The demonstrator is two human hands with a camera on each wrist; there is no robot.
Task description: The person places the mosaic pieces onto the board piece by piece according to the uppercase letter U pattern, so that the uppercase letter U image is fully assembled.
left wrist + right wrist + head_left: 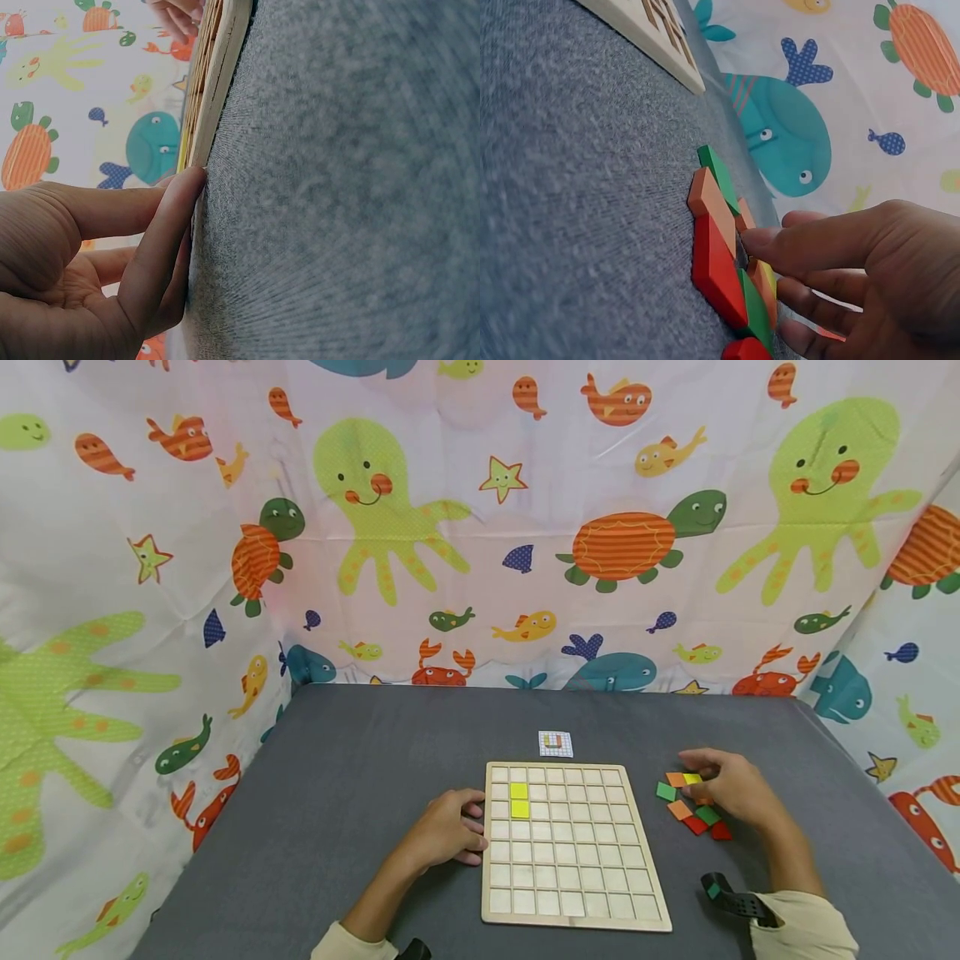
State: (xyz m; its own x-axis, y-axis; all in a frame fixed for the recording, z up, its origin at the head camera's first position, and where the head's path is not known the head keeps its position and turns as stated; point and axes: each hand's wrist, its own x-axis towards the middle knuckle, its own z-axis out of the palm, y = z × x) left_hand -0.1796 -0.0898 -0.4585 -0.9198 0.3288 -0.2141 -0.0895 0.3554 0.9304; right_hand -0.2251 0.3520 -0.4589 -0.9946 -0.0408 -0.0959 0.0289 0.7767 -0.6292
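While my left hand (444,833) rests flat-fingered against board (570,847) left edge, my right hand (731,789) curls over tile pile (693,806), fingertips on yellow tile (692,778). Pile sits right of board; yellow column (519,800) lies far across, upper left.

Two yellow tiles (519,800) sit in the pale wooden board (573,925) on grey cloth (337,793).

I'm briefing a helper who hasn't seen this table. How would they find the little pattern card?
Start at the wooden grid board in the middle of the grey table. Look just beyond its far edge, toward the sea-animal curtain: the card lies there alone. Unlike the coloured tiles under the right hand, it is white paper printed with a small grid and a U-shaped mark.
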